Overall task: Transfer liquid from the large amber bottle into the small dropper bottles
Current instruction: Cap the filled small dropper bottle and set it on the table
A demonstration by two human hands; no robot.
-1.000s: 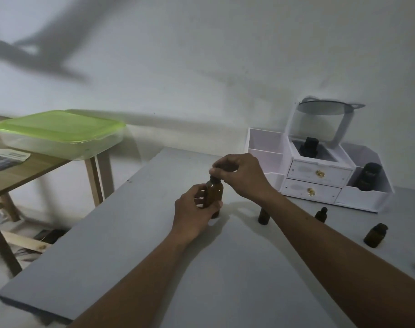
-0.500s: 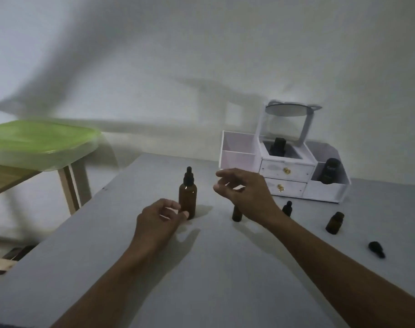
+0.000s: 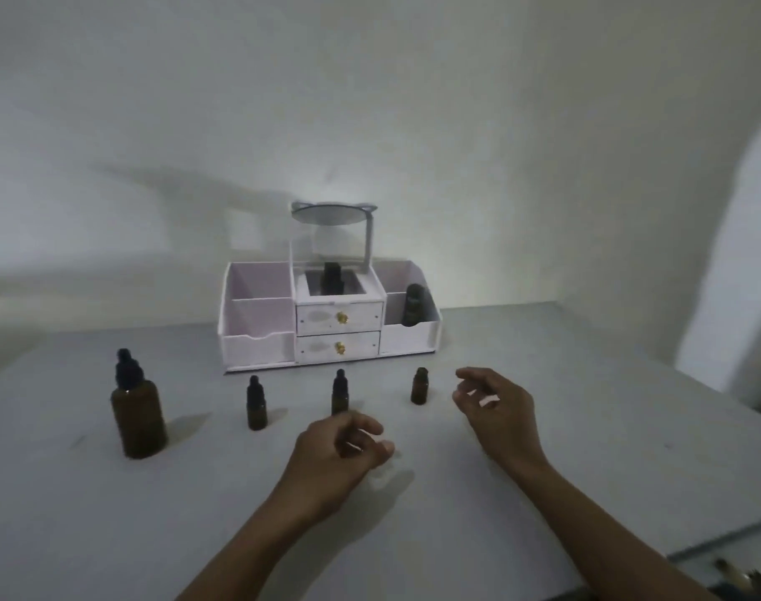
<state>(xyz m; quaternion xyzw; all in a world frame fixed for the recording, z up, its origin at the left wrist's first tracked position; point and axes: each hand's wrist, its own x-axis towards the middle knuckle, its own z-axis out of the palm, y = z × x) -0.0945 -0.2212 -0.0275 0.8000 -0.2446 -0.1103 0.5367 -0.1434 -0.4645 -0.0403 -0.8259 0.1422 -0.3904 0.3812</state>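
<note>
The large amber bottle [image 3: 138, 416] with a black dropper cap stands upright at the left of the grey table [image 3: 110, 535]. Three small amber bottles stand in a row: one capped [image 3: 256, 404], one capped [image 3: 339, 393] just behind my left hand, and one uncapped [image 3: 419, 386]. My left hand [image 3: 342, 453] hovers over the table's middle, fingers loosely curled, holding nothing. My right hand [image 3: 496, 409] hangs just right of the uncapped bottle, fingers relaxed and empty.
A white desk organiser [image 3: 326, 314] with two small drawers and a round mirror stands at the back of the table against the wall. Dark bottles sit in its middle [image 3: 332, 277] and right [image 3: 414, 304] compartments. The table's right edge runs past my right forearm.
Both hands let go of the large amber bottle, which now stands capped at the left. The view swung right, and both hands moved right toward the small bottles.
</note>
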